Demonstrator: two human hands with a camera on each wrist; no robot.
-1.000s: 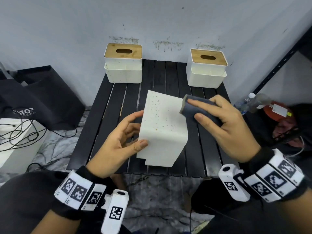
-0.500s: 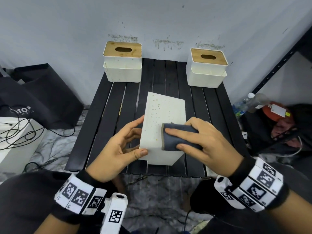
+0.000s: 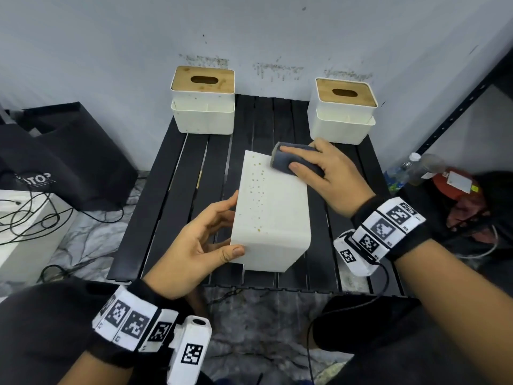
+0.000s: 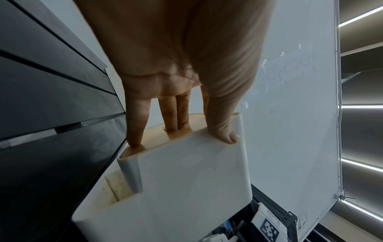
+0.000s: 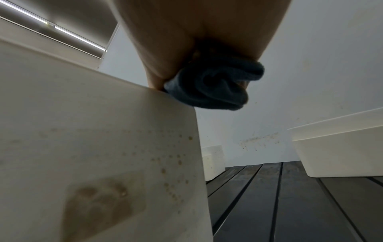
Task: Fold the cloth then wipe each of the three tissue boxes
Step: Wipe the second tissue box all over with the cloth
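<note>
My left hand [image 3: 200, 240] is clamping the tipped box [image 3: 270, 218] while my right hand [image 3: 330, 173], gripping the cloth [image 3: 288, 162], is pressing at its far edge; I am aiming firm strokes across the specks.

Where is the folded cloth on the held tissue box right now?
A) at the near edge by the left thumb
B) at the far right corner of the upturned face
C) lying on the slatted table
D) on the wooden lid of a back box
B: the right hand presses the folded cloth on the far right corner of the held tissue box, which the left hand grips.
</note>
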